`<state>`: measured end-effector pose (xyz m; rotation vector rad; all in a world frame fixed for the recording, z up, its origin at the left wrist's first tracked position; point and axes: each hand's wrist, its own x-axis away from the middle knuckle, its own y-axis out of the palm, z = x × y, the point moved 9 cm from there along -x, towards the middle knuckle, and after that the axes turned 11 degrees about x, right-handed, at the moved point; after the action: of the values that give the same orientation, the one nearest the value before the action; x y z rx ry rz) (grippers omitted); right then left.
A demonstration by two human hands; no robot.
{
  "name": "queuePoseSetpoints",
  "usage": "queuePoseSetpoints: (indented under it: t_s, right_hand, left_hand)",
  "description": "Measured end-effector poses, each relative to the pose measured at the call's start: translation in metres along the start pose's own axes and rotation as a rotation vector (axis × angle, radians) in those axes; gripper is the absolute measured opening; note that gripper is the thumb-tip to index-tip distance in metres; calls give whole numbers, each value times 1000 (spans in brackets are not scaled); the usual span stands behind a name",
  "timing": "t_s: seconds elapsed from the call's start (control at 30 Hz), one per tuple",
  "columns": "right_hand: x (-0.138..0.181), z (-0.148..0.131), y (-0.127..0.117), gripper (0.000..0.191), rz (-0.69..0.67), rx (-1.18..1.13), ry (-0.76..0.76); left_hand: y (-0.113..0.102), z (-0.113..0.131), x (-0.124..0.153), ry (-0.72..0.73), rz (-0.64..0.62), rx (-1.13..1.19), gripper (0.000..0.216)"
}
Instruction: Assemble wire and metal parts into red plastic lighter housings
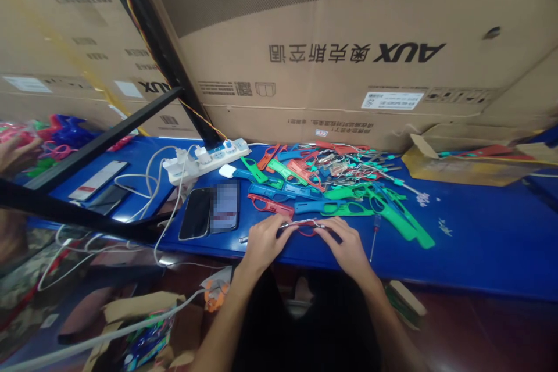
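My left hand (267, 241) and my right hand (345, 246) rest on the near edge of the blue table (479, 244). Both pinch a thin metal blade with a red plastic handle piece (305, 225) held between them. Just beyond my hands lies a heap of red, blue and green plastic handle pieces (322, 186) mixed with thin metal blades. A small screwdriver (374, 236) lies to the right of my right hand.
Two phones (211, 212) lie left of my hands. A white power strip (204, 158) with cables sits further back. Large cardboard boxes (349, 40) wall the far side. An open cardboard tray (462, 163) is at the right. Another person's hand (15, 154) shows at far left.
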<state>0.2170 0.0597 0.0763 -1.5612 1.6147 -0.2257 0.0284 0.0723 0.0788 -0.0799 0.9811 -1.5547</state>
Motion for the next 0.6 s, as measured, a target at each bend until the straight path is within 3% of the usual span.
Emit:
queuePoseSetpoints:
  t_s: [0.33,0.6]
  right_hand:
    - [0,3,2,16,-20,4,25]
    - [1,6,2,15,-11,23,33]
  left_hand:
    - [0,7,0,25,-33,6,18]
    - [2,-6,2,-59,-19,-36,14]
